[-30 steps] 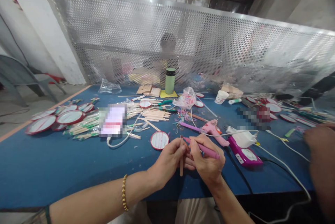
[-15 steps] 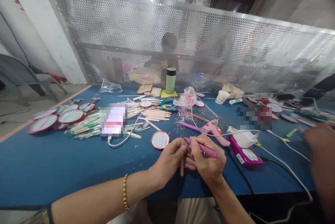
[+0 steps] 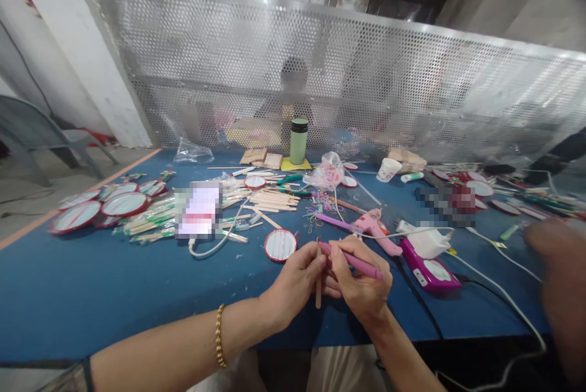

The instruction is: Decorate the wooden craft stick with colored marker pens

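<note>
Near the table's front edge, my left hand [image 3: 297,282] pinches a wooden craft stick [image 3: 318,291], held upright with its lower end sticking out below the fingers. My right hand [image 3: 366,276] grips a pink-purple marker pen [image 3: 361,264] like a writing tool. The pen's tip meets the upper part of the stick, where a dark mark shows. Just beyond my left hand lies a round disc with a red rim [image 3: 281,245]. A pink glue gun [image 3: 376,230] rests past my right hand.
More craft sticks [image 3: 274,199] lie mid-table, with a green bottle [image 3: 298,141] behind. A phone [image 3: 199,212] and red-rimmed discs [image 3: 126,203] are on the left. A magenta power box [image 3: 430,267] with cables sits right. A blurred co-worker's hand [image 3: 556,257] is at the right edge.
My right hand has shifted slightly left, bringing the marker's tip closer onto the stick. My left hand stays in place. The co-worker's hand at the right has moved a little left.
</note>
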`<state>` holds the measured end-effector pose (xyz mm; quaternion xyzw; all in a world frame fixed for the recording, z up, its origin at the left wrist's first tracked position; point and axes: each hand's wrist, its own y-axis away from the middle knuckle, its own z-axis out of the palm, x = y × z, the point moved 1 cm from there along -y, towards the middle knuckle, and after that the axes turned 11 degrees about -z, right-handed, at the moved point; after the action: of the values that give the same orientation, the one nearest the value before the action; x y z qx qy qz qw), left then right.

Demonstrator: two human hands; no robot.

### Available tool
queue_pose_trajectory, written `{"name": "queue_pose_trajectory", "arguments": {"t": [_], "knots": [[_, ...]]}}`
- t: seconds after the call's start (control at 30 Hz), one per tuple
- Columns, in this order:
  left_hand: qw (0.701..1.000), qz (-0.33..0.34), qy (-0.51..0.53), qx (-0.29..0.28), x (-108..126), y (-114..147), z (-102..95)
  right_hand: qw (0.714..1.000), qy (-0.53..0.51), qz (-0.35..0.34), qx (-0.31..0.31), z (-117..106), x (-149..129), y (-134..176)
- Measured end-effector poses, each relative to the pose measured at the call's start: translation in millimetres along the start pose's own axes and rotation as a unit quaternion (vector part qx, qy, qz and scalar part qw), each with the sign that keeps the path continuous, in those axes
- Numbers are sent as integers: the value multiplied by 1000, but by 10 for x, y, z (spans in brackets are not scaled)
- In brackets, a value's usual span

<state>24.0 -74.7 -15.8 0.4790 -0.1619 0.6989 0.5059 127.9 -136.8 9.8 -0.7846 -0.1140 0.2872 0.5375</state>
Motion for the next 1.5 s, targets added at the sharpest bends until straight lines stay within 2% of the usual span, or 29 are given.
{"name": "queue_pose_trajectory", "arguments": {"t": [0.17, 0.3, 0.4, 0.5, 0.6, 0.7, 0.9, 1.17, 1.5], "knots": [[1000, -1, -1, 10, 10, -5, 4, 1000, -4, -2, 3, -2, 12, 13], [1000, -18, -20, 8, 37, 3, 8, 999, -5, 14, 32, -58, 41, 8], [998, -10, -54, 22, 84, 23, 0, 995, -30, 70, 69, -113, 114, 1], [987, 33, -140, 66, 156, 41, -17, 979, -72, 149, 120, -157, 207, 10], [969, 74, -210, 110, 229, 25, -46, 965, -121, 184, 144, -172, 263, 44], [969, 72, -193, 135, 273, -21, -97, 961, -156, 180, 142, -153, 250, 81], [977, 38, -169, 122, 166, -5, -128, 965, -180, 158, 111, -37, 120, 104], [964, 135, -167, 154, -112, 114, -4, 976, -164, 115, 83, 54, 71, 198], [955, 158, -208, 140, -101, 190, 1, 983, -137, 95, 78, 124, 7, 253]]}}
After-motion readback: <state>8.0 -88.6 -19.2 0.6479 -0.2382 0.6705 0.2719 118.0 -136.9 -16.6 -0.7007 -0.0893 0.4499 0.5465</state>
